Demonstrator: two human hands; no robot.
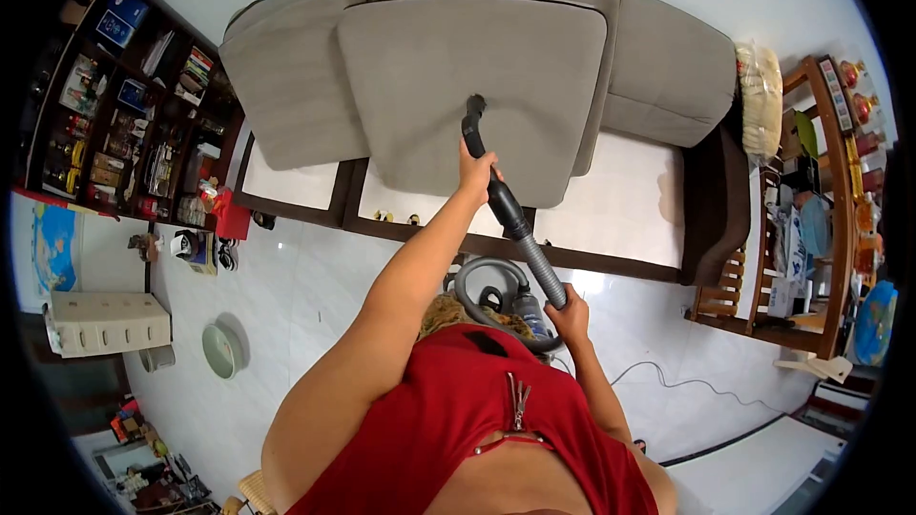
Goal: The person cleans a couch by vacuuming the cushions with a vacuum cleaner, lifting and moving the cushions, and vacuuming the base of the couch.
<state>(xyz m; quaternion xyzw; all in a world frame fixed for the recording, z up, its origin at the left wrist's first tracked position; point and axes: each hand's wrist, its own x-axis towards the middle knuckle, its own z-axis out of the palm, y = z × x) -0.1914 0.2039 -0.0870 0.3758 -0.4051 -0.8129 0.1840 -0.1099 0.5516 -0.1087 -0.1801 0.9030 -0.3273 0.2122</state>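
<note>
My left hand point(476, 175) is closed around the black handle of a vacuum cleaner wand point(506, 205). Its small brush head point(476, 103) rests on a large grey sofa cushion point(420, 67), which is propped up against other cushions. Lower and to the right, my right hand point(570, 315) grips the ribbed grey vacuum hose point(542, 272). The hose loops back to the vacuum cleaner body point(530, 311) on the floor close to me, partly hidden by my clothing.
Dark wood frames the sofa base point(611, 262). Shelves of books and boxes point(124, 114) stand left, near a green basin point(223, 351) and a cream storage box point(110, 324). A wooden rack point(832, 229) holds goods at right. A cable point(668, 377) runs across the tiles.
</note>
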